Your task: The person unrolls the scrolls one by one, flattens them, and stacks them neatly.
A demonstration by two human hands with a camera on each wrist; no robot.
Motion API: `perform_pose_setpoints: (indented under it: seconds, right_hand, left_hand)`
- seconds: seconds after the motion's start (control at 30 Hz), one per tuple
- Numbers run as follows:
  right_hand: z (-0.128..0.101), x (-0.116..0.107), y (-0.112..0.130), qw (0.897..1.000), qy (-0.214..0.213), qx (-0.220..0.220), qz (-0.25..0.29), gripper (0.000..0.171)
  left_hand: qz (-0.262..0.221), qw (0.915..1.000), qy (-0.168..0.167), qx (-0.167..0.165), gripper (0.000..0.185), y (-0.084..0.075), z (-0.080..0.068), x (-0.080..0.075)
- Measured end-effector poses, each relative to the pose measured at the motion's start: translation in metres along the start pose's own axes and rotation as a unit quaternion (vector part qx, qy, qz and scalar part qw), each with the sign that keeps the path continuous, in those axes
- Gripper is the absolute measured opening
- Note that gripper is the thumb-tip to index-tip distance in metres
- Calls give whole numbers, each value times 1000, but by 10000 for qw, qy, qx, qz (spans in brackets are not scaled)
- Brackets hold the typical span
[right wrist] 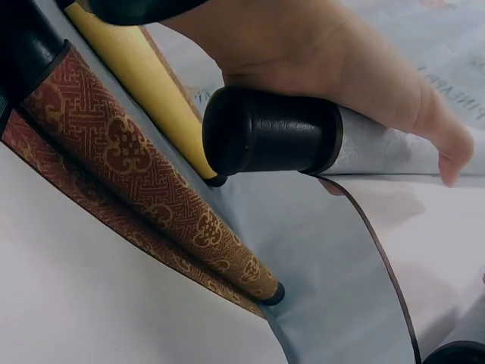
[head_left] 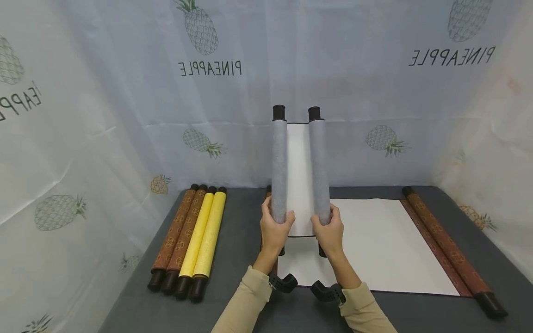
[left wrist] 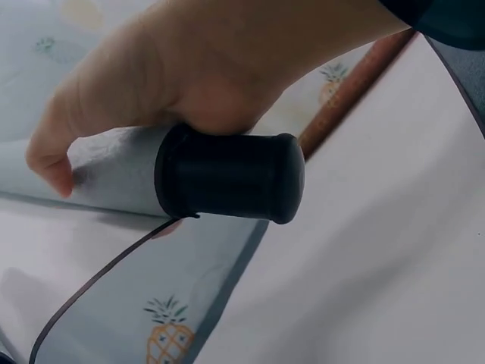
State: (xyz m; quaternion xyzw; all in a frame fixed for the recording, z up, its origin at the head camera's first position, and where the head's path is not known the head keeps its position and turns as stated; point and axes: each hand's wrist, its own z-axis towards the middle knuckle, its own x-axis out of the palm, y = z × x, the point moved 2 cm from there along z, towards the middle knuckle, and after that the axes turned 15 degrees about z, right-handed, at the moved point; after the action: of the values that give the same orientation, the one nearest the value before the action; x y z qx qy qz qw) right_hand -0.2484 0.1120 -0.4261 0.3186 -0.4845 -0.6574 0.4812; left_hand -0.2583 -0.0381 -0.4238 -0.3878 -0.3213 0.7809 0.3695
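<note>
A scroll (head_left: 299, 180) with a grey-blue back and black end knobs is held up above the table, a strip of its white inner face showing between two rolled sides. My left hand (head_left: 275, 230) grips the left roll (head_left: 279, 171) near its lower end, thumb on the inner side. On the right roll (head_left: 319, 171), my right hand (head_left: 330, 231) has the same low grip. Both wrist views show a black knob (left wrist: 235, 178) jutting past the palm. Beneath lies a spread white scroll (head_left: 383, 240), its left part partly hidden by the hands and the raised scroll.
A brown brocade roll (head_left: 449, 245) with black knobs ends the spread scroll at the right. At the left of the dark table (head_left: 237, 249), two brown rolled scrolls (head_left: 175, 231) lie beside two yellow ones (head_left: 210, 236). Behind hangs a pineapple-printed curtain (head_left: 250, 101).
</note>
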Motion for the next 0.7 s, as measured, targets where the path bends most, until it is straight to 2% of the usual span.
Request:
perform_pose_setpoints:
  seconds: [0.2,0.37,0.57,0.7]
  right_hand:
    - [3,-2,-4,9996,-152,-226,-45,63]
    - [7,-4,-5,9988,-337,-354,-98,54]
    - [8,-6,-5,9992,-394,-53,-64,46]
    - [8,-8,-7,9984,-500,278,16,42]
  left_hand:
    - [99,9999,56,15,71,6,1,1]
    - [28,9999,-63,86,60,7,3,3]
    - [147,9994,-309,-51,53,8,3,3]
    - [231,9992,-253,-205,52,8,2,2]
